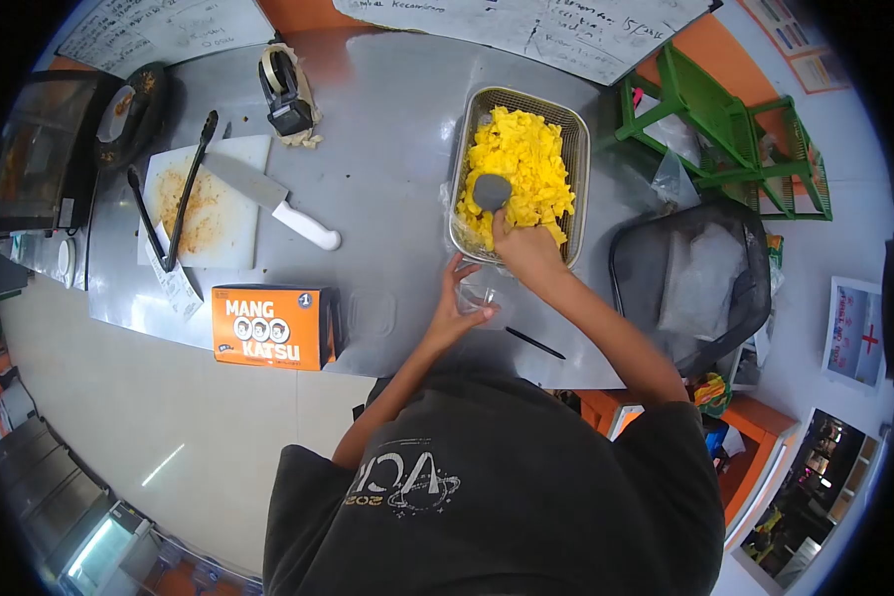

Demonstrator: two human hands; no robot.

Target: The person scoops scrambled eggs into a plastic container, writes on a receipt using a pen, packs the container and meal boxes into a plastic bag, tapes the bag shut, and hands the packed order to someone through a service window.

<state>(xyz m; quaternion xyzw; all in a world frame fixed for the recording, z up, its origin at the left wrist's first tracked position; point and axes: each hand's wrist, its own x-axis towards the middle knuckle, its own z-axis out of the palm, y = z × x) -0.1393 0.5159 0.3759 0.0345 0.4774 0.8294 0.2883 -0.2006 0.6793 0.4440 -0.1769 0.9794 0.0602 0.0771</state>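
Observation:
A rectangular metal mesh basket (581, 164) holds a heap of yellow food pieces (528, 164) that look like scrambled egg. My right hand (526, 248) reaches over the basket's near edge, its fingers closed on a dark grey scoop (492, 192) resting against the food. Just below the basket, my left hand (455, 306) has its fingers curled around a small clear plastic cup (478, 296). The cup's contents are too small to tell. On the metal table (397, 129), a black pen-like stick (535, 343) lies to the right of the cup.
A knife (278, 204) and black tongs (182, 204) lie at the white cutting board (238, 223). An orange box (271, 328) stands at the front edge, a tape dispenser (288, 94) at the back. Right are a black tray (755, 258) and green racks (710, 114).

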